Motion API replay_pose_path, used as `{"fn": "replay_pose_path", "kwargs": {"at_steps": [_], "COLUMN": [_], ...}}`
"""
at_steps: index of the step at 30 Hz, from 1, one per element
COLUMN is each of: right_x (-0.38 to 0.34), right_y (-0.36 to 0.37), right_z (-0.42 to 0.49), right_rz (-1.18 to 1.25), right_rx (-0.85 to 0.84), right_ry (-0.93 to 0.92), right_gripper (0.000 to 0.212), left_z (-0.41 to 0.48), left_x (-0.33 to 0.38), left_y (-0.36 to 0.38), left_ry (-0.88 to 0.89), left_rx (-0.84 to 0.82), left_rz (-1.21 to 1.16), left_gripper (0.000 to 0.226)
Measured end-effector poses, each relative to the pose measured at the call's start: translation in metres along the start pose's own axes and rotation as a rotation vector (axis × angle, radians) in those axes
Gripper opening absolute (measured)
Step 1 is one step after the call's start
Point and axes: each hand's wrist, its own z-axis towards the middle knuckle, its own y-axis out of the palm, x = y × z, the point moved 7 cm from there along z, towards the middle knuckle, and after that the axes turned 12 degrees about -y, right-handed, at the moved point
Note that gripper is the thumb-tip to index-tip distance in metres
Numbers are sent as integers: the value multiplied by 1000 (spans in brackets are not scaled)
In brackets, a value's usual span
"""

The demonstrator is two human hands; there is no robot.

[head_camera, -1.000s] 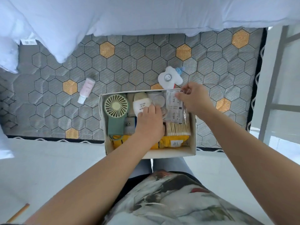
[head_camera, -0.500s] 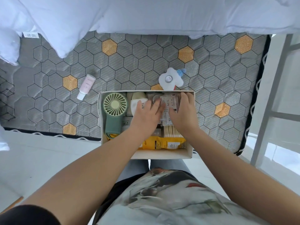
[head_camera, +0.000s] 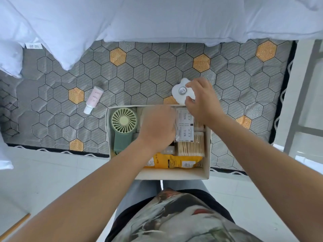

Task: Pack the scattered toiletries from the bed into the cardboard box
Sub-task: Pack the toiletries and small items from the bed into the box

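White flower-shaped item (head_camera: 180,92): it is held on the mattress (head_camera: 139,75), just beyond the far rim of the cardboard box (head_camera: 174,174) and outside it.
Right hand (head_camera: 202,102): its fingers are curled over the item's far edge and the thumb is set at the near edge, so the item is pinched between them.
Left hand (head_camera: 157,124): it is seen inside the box, just this side of the grip and to its left, back upward. It is blurred, so whether its fingers are spread or closed cannot be told.
Nail packet (head_camera: 185,126): it is laid in the box directly below the grip, touching the left hand's right edge.
Cotton swabs (head_camera: 190,148): they are packed nearer than the nail packet.
Yellow packet (head_camera: 178,163): it is laid along the box's near wall.
Green fan (head_camera: 123,122): it is stowed at the box's left side.
Pink tube (head_camera: 94,98): it is left lying on the mattress, well to the left of the grip.
Pillows (head_camera: 61,23): they are piled beyond the grip.
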Motion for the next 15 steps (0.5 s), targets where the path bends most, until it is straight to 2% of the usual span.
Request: {"fn": "replay_pose_path", "kwargs": {"at_steps": [3, 5, 7, 10, 15], "right_x": [23, 33, 40, 48, 60], "right_y": [20, 35, 50, 72, 89], "right_z": [27, 41, 51, 56, 61], "right_rz": [-38, -115, -227, -394, -561], "right_rx": [-235, -389, -506, -690, -757], "right_ry": [60, 39, -11, -95, -182], "right_gripper": [43, 49, 52, 55, 71], "left_z": [12, 19, 24, 29, 33], "left_x": [-11, -18, -25, -27, -28], "left_y": [-3, 7, 24, 39, 39], "left_ry": [-54, -102, -148, -143, -140], "left_rx": [19, -90, -271, -355, -391], "left_rz": [-29, -35, -44, -7, -43], "left_gripper": [38, 46, 61, 75, 78]}}
